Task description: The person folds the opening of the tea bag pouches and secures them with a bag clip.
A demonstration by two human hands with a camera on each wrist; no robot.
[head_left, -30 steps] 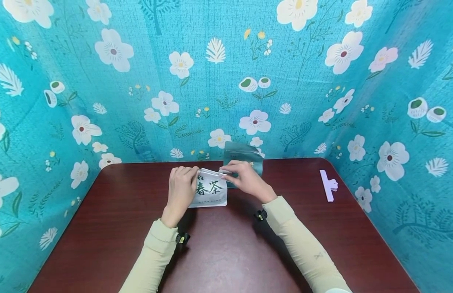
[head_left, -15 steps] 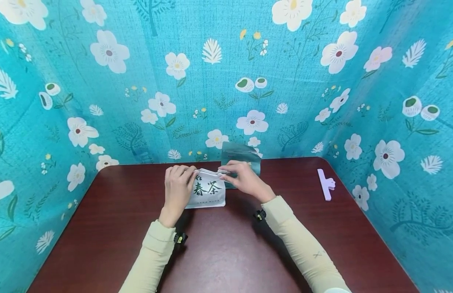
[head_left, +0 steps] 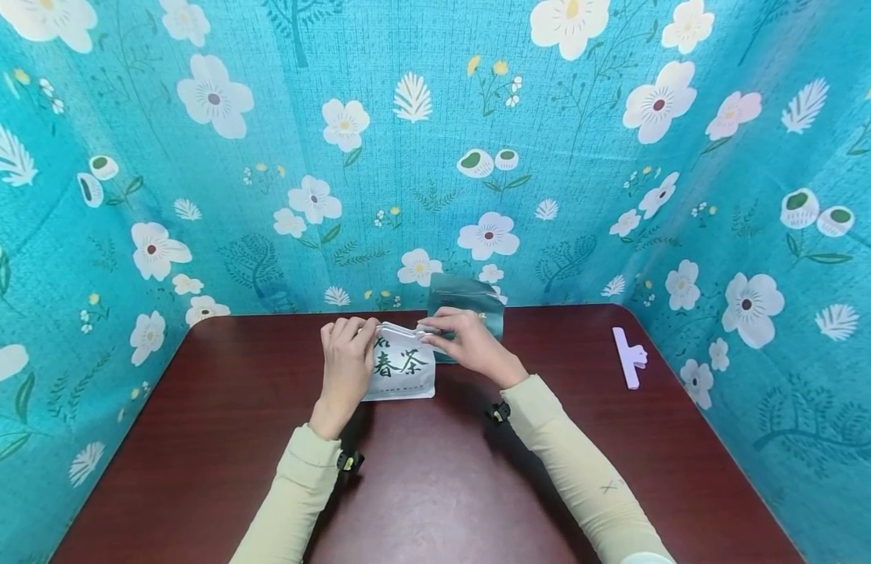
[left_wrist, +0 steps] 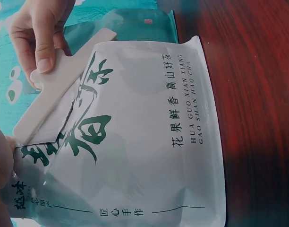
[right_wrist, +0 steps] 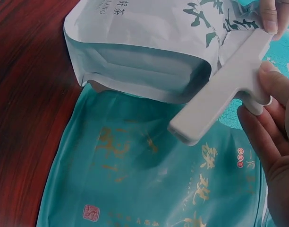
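Observation:
A white tea bag [head_left: 403, 364] with green Chinese lettering stands near the table's back edge, its upper part folded over. My left hand [head_left: 347, 360] grips its top left corner; in the left wrist view only part of that hand shows at the left edge. My right hand [head_left: 471, 341] pinches the grip of a long white bag clip [right_wrist: 225, 90] between thumb and fingers. The clip [left_wrist: 64, 85] lies slantwise along the fold at the bag's top, one end beside the left fingers. Behind the white bag, a green tea bag [right_wrist: 149, 151] with gold lettering leans at the curtain.
A pale lilac bag clip [head_left: 630, 359] lies on the dark red-brown table [head_left: 428, 486] at the right. A turquoise flowered curtain [head_left: 435, 157] closes off the back and both sides.

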